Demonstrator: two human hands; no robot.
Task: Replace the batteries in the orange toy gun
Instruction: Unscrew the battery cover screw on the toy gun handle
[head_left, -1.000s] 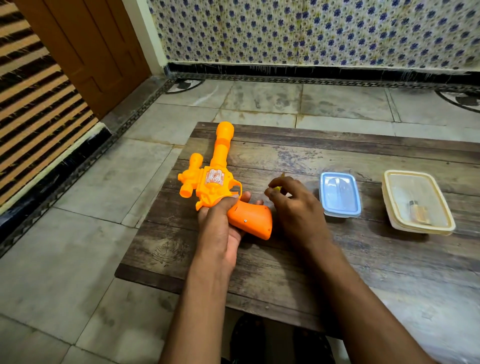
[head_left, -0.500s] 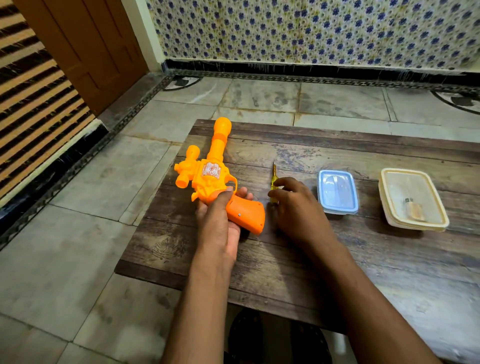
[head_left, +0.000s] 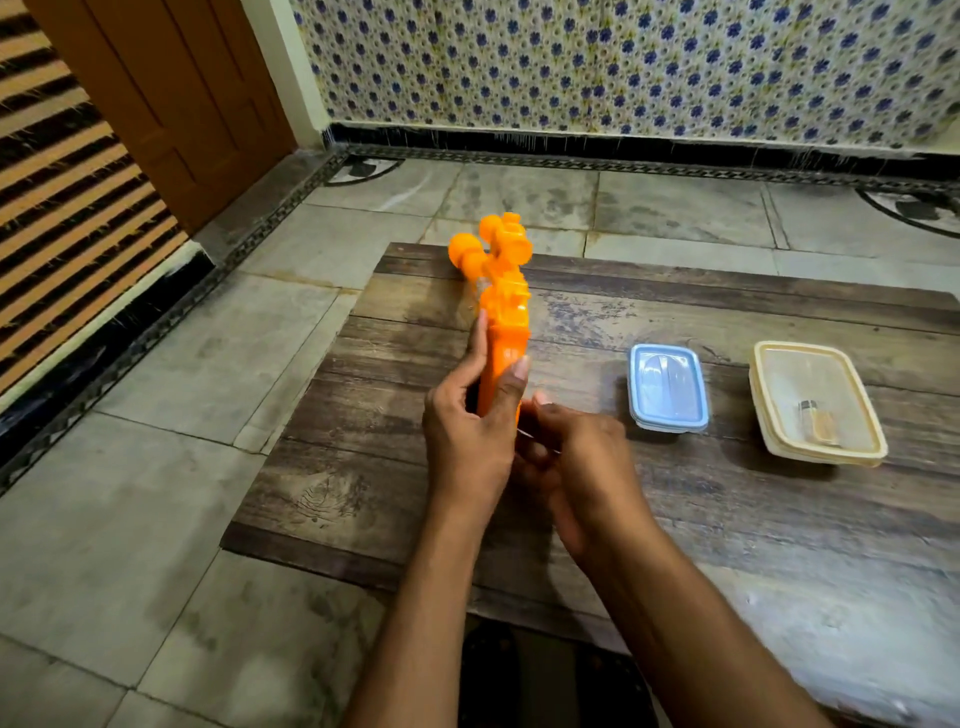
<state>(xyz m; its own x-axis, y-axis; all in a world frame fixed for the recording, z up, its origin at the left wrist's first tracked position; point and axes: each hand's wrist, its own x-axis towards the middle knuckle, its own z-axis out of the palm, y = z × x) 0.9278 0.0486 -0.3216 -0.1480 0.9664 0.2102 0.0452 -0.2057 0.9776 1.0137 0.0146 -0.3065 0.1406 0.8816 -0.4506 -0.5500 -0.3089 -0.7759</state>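
Orange toy gun (head_left: 501, 322) stands tilted up off the wooden bench (head_left: 727, 493), its grip end down in the person's left hand (head_left: 470, 431) and its barrel and scope pointing away toward twelve o'clock, blurred. The left hand grips the handle, thumb pressed along the near right side and fingers curled round the left. The right hand (head_left: 576, 457) sits just at three o'clock of the left, touching it, fingers curled inward near the base of the handle; something thin and pale seems pinched there, but I cannot tell what it is or whether it is truly held. Further along at three o'clock, well apart from the hands, a small blue-lidded container (head_left: 667, 387) rests on the bench, and beyond it a larger cream container (head_left: 815, 402) with a small object showing through its clear lid.
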